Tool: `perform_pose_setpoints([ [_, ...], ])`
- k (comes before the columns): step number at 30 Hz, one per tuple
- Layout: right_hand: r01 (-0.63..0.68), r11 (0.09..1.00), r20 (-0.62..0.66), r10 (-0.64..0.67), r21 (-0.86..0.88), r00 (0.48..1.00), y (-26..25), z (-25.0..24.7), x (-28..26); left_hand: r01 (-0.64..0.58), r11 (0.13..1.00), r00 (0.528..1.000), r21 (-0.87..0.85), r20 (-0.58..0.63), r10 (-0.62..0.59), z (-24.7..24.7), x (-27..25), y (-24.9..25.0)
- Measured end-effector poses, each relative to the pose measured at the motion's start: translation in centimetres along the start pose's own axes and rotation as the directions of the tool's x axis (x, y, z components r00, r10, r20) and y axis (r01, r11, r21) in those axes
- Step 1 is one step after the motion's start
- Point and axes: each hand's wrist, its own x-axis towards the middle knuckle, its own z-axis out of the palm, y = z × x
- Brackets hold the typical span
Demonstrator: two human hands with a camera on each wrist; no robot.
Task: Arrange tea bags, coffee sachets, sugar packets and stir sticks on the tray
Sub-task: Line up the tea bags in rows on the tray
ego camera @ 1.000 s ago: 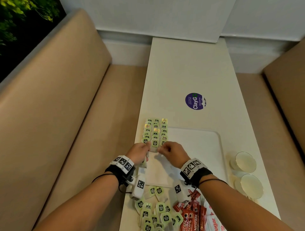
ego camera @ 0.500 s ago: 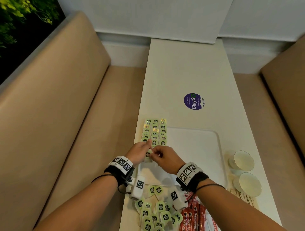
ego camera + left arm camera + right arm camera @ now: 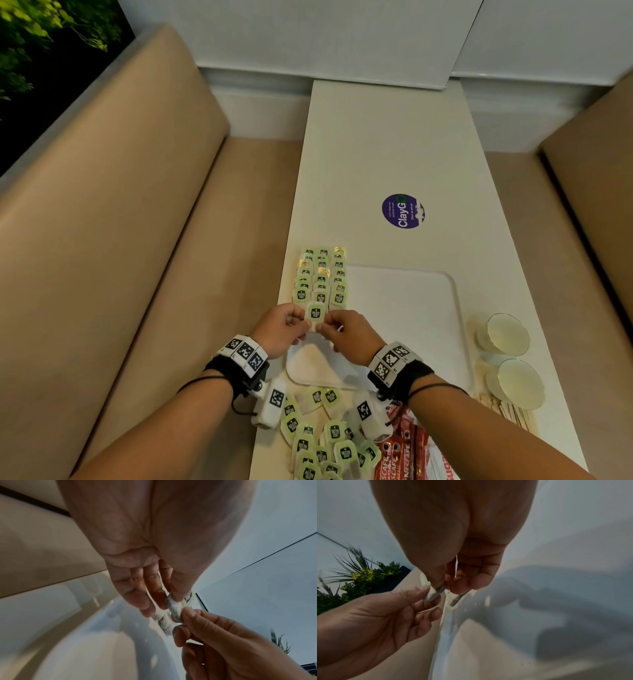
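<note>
Both hands hold one green tea bag (image 3: 315, 313) above the left side of the white tray (image 3: 411, 308). My left hand (image 3: 284, 327) pinches its left edge and my right hand (image 3: 346, 334) pinches its right edge. In the left wrist view the tea bag (image 3: 173, 606) shows edge-on between thumb and fingers. The right wrist view shows the tea bag (image 3: 435, 595) the same way. Three columns of tea bags (image 3: 322, 275) lie along the tray's left side, just beyond the held one.
A loose heap of tea bags (image 3: 325, 442) and red coffee sachets (image 3: 400, 455) lies at the table's near edge. Two glass cups (image 3: 507, 334) and wooden stir sticks (image 3: 510, 411) are on the right. A purple sticker (image 3: 403, 211) marks the table. Beige benches flank it.
Both hands drew back slightly from the tea bag rows toward me and now hold a single tea bag lifted between them.
</note>
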Motion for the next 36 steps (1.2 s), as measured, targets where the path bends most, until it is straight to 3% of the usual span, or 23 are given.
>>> perform_pose_setpoints([
  [8, -0.078, 0.995, -0.050, 0.081, 0.057, 0.996, -1.2, 1.1, 1.9, 0.061, 0.997, 0.992, 0.038, -0.114, -0.056, -1.1, 0.1, -0.9],
  [16, -0.198, 0.980, -0.079, 0.200, 0.035, 0.977, -2.1, 2.8, 4.0, 0.044, 0.966, 0.989, 0.254, -0.148, -0.006, -2.4, 0.4, -1.6],
  [22, -0.233, 0.970, -0.134, 0.240, 0.062, 0.962, -2.0, 2.3, 3.7, -0.094, 0.880, 0.986, 0.466, -0.079, 0.147, -2.3, 0.4, -1.2],
  [25, -0.225, 0.974, -0.226, 0.214, -0.021, 0.950, -1.5, 0.8, 3.0, -0.128, 0.834, 0.984, 0.536, -0.037, 0.174, -2.1, 0.7, -0.9],
  [28, -0.275, 0.961, -0.323, 0.263, 0.010, 0.909, -0.3, -1.2, 2.3, -0.146, 0.787, 0.983, 0.599, -0.002, 0.183, -1.7, 1.1, -0.6],
  [36, -0.344, 0.937, -0.255, 0.318, -0.063, 0.913, 1.2, -2.7, 2.4, -0.175, 0.742, 0.979, 0.648, 0.032, 0.203, -1.2, 2.0, -0.3],
])
